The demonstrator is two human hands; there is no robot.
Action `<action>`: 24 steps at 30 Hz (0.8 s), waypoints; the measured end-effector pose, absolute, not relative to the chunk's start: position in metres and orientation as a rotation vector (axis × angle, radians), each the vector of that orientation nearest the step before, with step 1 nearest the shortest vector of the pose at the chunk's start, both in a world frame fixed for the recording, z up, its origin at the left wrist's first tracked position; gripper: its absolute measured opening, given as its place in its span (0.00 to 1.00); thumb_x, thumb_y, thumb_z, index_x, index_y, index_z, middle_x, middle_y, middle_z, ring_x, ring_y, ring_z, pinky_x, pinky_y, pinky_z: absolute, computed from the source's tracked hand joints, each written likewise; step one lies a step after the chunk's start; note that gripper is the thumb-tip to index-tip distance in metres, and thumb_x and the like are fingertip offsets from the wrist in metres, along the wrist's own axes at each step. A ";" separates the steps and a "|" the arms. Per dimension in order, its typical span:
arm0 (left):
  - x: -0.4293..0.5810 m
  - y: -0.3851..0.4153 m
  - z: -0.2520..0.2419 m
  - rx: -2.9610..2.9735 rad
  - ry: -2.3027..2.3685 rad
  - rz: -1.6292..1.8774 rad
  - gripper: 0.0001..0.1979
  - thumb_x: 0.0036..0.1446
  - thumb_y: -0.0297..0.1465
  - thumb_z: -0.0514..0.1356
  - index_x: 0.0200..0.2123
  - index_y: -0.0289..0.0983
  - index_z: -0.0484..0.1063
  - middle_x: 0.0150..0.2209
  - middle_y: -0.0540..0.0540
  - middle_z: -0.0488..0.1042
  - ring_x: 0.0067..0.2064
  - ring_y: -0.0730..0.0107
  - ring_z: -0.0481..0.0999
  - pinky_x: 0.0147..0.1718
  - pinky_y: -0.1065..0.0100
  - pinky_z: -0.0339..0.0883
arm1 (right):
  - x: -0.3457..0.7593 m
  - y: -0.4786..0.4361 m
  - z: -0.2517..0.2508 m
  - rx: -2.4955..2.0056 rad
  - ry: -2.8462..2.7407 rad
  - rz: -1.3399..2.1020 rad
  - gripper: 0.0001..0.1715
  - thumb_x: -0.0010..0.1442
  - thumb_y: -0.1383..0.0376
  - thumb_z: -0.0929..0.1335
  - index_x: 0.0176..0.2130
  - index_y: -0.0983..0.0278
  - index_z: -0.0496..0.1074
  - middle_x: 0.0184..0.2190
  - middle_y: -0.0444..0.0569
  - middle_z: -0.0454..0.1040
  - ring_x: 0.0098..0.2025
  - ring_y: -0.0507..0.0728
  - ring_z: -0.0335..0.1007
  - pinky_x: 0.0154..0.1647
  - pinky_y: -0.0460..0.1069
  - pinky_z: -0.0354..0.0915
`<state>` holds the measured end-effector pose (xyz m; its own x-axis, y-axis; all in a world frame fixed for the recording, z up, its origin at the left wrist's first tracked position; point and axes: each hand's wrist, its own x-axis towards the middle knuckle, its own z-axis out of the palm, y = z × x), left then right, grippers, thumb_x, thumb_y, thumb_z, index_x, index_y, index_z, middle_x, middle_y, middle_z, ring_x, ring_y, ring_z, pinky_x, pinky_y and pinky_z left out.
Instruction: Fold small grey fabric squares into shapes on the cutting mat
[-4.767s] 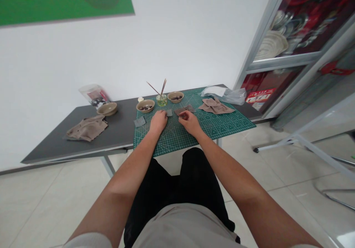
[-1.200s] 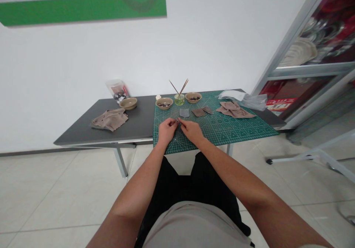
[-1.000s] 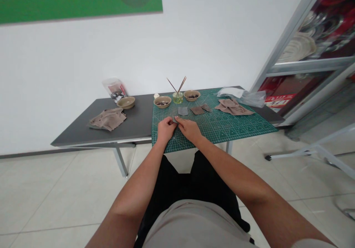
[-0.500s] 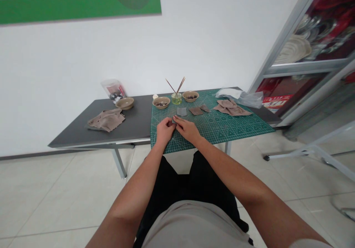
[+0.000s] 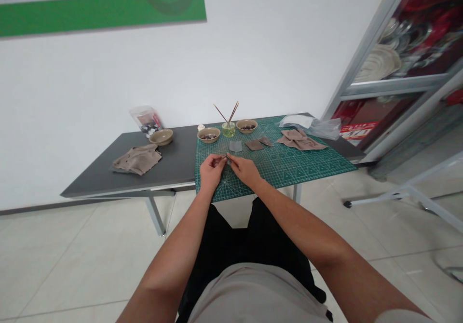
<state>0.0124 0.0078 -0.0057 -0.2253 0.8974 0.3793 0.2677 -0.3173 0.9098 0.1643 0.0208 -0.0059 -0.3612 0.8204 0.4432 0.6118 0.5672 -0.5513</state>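
Both hands meet over the near part of a green cutting mat (image 5: 289, 164). My left hand (image 5: 211, 170) and my right hand (image 5: 243, 168) pinch a small grey piece (image 5: 226, 158) between their fingertips; it is too small to name. Just beyond them on the mat lie a grey square (image 5: 235, 145) and two brown squares (image 5: 254, 144). Further back stand two tan bowls (image 5: 209, 134) with dark bits inside and a glass jar (image 5: 228, 128) of greenish liquid holding thin sticks.
The mat lies on a dark grey table (image 5: 144, 173) against a white wall. A beige cloth (image 5: 136, 159), a third bowl (image 5: 161, 136) and a clear bag (image 5: 144, 119) sit at left. Another beige cloth (image 5: 299, 140) and plastic wrap (image 5: 307, 123) lie at right. A glass cabinet (image 5: 398, 62) stands at right.
Earlier my hands were apart on the mat by the squares. Now they are together nearer me, pinching the small piece. The view has drifted slightly; the hands hardly moved in the last second.
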 end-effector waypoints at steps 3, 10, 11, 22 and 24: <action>0.013 0.009 -0.007 1.492 1.349 1.615 0.10 0.52 0.37 0.63 0.36 0.38 0.71 0.32 0.49 0.76 0.31 0.71 0.76 0.36 0.66 0.71 | 0.166 0.023 -0.007 -1.163 -1.931 0.407 0.22 0.65 0.64 0.61 0.57 0.62 0.69 0.47 0.54 0.78 0.48 0.60 0.75 0.50 0.53 0.67; 0.015 0.012 -0.009 1.529 1.278 1.501 0.11 0.52 0.33 0.62 0.40 0.37 0.74 0.35 0.46 0.79 0.36 0.68 0.78 0.40 0.65 0.71 | 0.168 0.023 -0.006 -1.188 -1.790 0.406 0.18 0.64 0.65 0.63 0.53 0.61 0.71 0.42 0.50 0.80 0.43 0.58 0.77 0.46 0.51 0.69; 0.015 0.011 -0.008 1.539 1.291 1.481 0.11 0.53 0.33 0.61 0.40 0.37 0.74 0.35 0.46 0.79 0.35 0.69 0.78 0.39 0.66 0.71 | 0.167 0.023 -0.007 -1.164 -1.827 0.375 0.19 0.64 0.65 0.62 0.53 0.60 0.71 0.44 0.49 0.79 0.44 0.58 0.77 0.48 0.51 0.69; 0.015 0.001 0.000 1.777 1.630 1.377 0.05 0.51 0.31 0.61 0.26 0.37 0.73 0.24 0.53 0.72 0.27 0.74 0.69 0.30 0.72 0.60 | 0.162 0.018 -0.012 -1.091 -2.171 0.153 0.26 0.65 0.70 0.60 0.60 0.59 0.67 0.61 0.48 0.66 0.56 0.58 0.71 0.56 0.54 0.68; 0.014 0.001 -0.002 1.755 1.600 1.393 0.06 0.52 0.33 0.61 0.29 0.37 0.75 0.26 0.52 0.74 0.28 0.73 0.70 0.31 0.71 0.61 | 0.161 0.018 -0.012 -1.127 -2.149 0.144 0.25 0.65 0.70 0.60 0.60 0.59 0.67 0.61 0.49 0.66 0.55 0.58 0.72 0.55 0.54 0.69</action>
<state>0.0139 0.0011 -0.0017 -0.1430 0.9048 0.4012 0.5218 -0.2755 0.8073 0.1615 0.0182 -0.0124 -0.3799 0.7594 0.5282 0.6819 0.6158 -0.3948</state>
